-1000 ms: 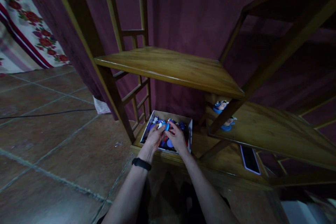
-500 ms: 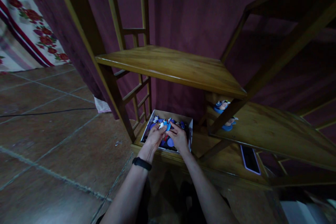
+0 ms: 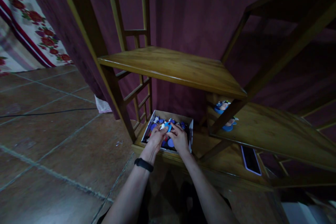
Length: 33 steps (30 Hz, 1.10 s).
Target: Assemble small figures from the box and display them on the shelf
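A small open cardboard box point(image 3: 190, 127) full of several little blue and white figurines sits on the lowest wooden shelf point(image 3: 225, 161). Both my hands reach into it. My left hand point(image 3: 156, 138), with a black band on its wrist, and my right hand point(image 3: 179, 138) pinch one small blue and white figurine point(image 3: 166, 126) between their fingertips, just above the rest of the pile.
Two more blue figurines point(image 3: 222, 106) stand on the middle right shelf point(image 3: 275, 129). A phone point(image 3: 250, 160) lies on the bottom shelf to the right. A wider shelf point(image 3: 173, 66) overhangs the box. Tiled floor point(image 3: 52, 140) with a black cable spreads to the left.
Both hands have stayed in the box, shifting only slightly around the small figurine; the view has drifted a little.
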Each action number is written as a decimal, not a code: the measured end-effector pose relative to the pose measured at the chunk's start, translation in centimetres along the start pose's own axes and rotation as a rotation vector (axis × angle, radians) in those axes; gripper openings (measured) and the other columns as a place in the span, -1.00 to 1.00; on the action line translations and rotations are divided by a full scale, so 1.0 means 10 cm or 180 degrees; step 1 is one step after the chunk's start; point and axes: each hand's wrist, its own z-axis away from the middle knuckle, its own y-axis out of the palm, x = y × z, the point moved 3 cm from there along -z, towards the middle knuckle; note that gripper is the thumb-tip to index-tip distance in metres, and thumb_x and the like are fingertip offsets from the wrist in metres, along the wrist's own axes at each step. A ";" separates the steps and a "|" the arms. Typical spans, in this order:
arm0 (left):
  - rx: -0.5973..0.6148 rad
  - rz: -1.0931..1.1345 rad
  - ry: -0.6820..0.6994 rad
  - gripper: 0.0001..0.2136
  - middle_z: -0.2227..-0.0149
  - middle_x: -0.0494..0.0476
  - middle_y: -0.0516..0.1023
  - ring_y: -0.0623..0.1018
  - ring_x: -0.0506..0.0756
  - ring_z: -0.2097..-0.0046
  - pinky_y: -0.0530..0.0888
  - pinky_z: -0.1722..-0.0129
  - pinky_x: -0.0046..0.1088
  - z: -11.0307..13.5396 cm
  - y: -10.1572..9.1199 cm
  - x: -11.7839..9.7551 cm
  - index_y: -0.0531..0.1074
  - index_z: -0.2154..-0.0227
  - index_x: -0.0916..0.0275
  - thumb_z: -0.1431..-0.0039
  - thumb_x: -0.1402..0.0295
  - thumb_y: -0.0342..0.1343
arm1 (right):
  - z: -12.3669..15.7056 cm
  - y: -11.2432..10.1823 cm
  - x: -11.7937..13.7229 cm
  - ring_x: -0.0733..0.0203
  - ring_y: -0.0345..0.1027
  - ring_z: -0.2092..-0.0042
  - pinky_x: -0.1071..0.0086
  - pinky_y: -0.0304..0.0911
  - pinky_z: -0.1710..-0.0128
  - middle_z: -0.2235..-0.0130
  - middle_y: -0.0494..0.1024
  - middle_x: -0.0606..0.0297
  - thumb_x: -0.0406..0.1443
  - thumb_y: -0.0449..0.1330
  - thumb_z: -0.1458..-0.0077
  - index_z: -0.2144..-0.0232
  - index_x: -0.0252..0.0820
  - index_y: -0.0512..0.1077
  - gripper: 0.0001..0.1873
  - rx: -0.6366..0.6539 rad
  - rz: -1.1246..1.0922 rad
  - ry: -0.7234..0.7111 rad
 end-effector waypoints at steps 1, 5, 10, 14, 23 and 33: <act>-0.0013 0.0021 0.0001 -0.72 0.42 0.14 0.54 0.50 0.00 0.44 0.41 0.44 -0.54 0.00 0.00 0.01 0.47 0.38 0.35 0.25 0.45 0.32 | 0.01 0.00 0.01 0.16 0.42 0.16 0.26 0.27 0.02 0.05 0.46 0.22 -0.38 0.20 0.07 0.03 -0.03 0.40 -0.52 0.0006 0.0071 -0.0053; -0.0098 0.0045 -0.0018 -0.75 0.43 0.12 0.53 0.50 -0.01 0.44 0.42 0.41 -0.54 0.00 -0.01 0.03 0.46 0.38 0.35 0.22 0.45 0.31 | 0.03 0.00 0.06 0.15 0.40 0.12 0.26 0.26 0.01 0.00 0.41 0.21 -0.38 0.17 0.04 0.00 0.00 0.37 -0.50 0.0011 0.0175 -0.0118; -0.0126 -0.0089 -0.0008 -0.75 0.45 0.10 0.52 0.50 -0.01 0.44 0.43 0.42 -0.54 -0.01 -0.02 0.02 0.45 0.38 0.35 0.20 0.42 0.31 | 0.02 0.02 0.06 0.19 0.43 0.19 0.27 0.29 0.05 0.00 0.42 0.22 -0.37 0.18 0.05 0.01 -0.02 0.38 -0.51 -0.0017 0.0088 -0.0035; -0.0096 -0.0148 0.0015 -0.74 0.42 0.11 0.53 0.50 -0.02 0.44 0.42 0.45 -0.58 -0.01 0.00 -0.01 0.45 0.35 0.33 0.17 0.39 0.30 | -0.03 0.06 -0.02 0.18 0.44 0.21 0.30 0.35 0.16 0.12 0.52 0.24 -0.34 0.18 0.05 -0.01 -0.06 0.35 -0.50 0.0122 -0.0316 0.0171; 0.0012 0.0086 -0.0343 -0.72 0.31 0.24 0.56 0.56 0.07 0.34 0.51 0.34 -0.43 0.00 -0.01 -0.15 0.45 0.29 0.32 0.00 0.21 0.19 | -0.07 0.02 -0.07 0.16 0.44 0.16 0.27 0.37 0.16 0.16 0.56 0.27 -0.26 0.21 0.09 0.00 -0.10 0.36 -0.47 0.0227 -0.1259 0.0696; -0.0164 -0.0084 -0.0122 -0.85 0.34 0.18 0.56 0.55 0.02 0.35 0.51 0.27 -0.45 0.01 -0.05 -0.13 0.49 0.33 0.35 0.04 0.55 0.18 | -0.06 -0.04 -0.05 0.12 0.41 0.10 0.20 0.38 0.12 0.10 0.50 0.22 -0.24 0.25 0.14 0.12 -0.14 0.42 -0.56 -0.0039 -0.2290 0.1106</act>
